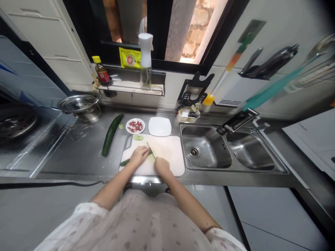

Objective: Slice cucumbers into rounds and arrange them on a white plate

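Note:
On the white cutting board [171, 148], my left hand [139, 156] presses with curled fingers on a dark green cucumber [125, 162], whose end sticks out to the left of the hand. My right hand [161, 166] is wrapped round the handle of a knife [151, 150]. The blade points up and to the left, beside my left fingertips and against the cucumber. A few pale green slices [138, 138] lie at the board's upper left. The cucumber's cut end is mostly hidden by my fingers and the blade.
Left of the board lies a whole cucumber [112, 135]. Behind the board are a plate of red pieces [135, 126] and a white square plate [159, 126]. A steel pot [85, 107] stands back left; the sink [206, 146] is at right.

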The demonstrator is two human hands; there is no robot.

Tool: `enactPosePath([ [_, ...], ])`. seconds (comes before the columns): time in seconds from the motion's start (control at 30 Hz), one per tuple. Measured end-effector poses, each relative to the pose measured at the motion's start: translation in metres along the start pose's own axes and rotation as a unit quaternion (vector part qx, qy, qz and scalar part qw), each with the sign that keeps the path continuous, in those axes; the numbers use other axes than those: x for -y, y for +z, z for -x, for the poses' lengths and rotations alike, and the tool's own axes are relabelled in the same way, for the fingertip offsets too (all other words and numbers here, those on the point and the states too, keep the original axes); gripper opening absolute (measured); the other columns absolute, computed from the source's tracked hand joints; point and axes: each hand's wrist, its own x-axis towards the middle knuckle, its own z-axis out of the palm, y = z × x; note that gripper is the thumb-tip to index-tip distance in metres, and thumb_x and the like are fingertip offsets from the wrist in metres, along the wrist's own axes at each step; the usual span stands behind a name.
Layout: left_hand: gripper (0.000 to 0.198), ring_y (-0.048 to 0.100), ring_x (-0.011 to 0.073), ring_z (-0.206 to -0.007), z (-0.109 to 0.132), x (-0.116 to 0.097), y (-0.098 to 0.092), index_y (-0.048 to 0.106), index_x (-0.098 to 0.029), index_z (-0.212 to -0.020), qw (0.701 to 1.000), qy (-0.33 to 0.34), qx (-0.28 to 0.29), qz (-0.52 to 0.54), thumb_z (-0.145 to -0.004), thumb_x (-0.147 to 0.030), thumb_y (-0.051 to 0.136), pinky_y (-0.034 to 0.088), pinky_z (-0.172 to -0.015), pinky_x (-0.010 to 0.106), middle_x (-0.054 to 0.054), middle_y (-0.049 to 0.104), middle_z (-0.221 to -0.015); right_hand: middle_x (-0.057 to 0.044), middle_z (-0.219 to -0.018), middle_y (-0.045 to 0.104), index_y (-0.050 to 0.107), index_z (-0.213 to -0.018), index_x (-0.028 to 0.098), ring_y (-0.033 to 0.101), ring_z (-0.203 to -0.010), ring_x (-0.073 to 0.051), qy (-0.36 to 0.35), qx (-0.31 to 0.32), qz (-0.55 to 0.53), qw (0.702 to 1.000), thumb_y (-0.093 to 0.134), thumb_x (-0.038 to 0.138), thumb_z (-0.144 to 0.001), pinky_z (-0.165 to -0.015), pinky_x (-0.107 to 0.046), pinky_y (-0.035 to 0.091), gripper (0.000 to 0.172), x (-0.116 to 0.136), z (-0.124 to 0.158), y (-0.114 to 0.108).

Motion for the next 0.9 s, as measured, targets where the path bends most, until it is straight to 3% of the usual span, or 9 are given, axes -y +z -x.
enactPosePath([
  [0.2,0.022,0.057,0.0181,-0.088,0.0,-0.003,-0.002,0.07,-0.021,-0.098,1.0,-0.003,-0.002,0.006,-0.093,-0.028,0.05,0.045,-0.082,0.032,0.005,0.067,-0.091,-0.015,-0.101,0.069,0.062,-0.106,0.014,0.066,-0.097,-0.022,0.0,-0.001,0.019,1.0,0.039,0.015,-0.092,-0.077,-0.029,0.047,0.028,-0.012,0.016,0.011],
  [0.57,0.02,0.057,0.0183,-0.089,0.0,-0.002,-0.002,0.07,-0.022,-0.098,1.0,-0.008,-0.001,-0.002,-0.092,-0.027,0.051,0.045,-0.082,0.032,0.005,0.067,-0.092,-0.014,-0.104,0.069,0.063,-0.108,0.015,0.066,-0.1,-0.022,-0.005,-0.008,-0.002,1.0,0.04,0.012,-0.089,-0.076,-0.029,0.047,0.031,0.005,-0.007,-0.004],
  [0.9,0.021,0.057,0.0184,-0.09,0.0,-0.002,-0.001,0.07,-0.023,-0.099,1.0,-0.002,0.0,0.005,-0.092,-0.026,0.05,0.046,-0.083,0.033,0.005,0.067,-0.094,-0.014,-0.102,0.07,0.064,-0.107,0.015,0.066,-0.099,-0.022,0.002,-0.005,-0.003,1.0,0.04,0.012,-0.088,-0.076,-0.028,0.046,0.03,-0.007,0.008,0.006],
])
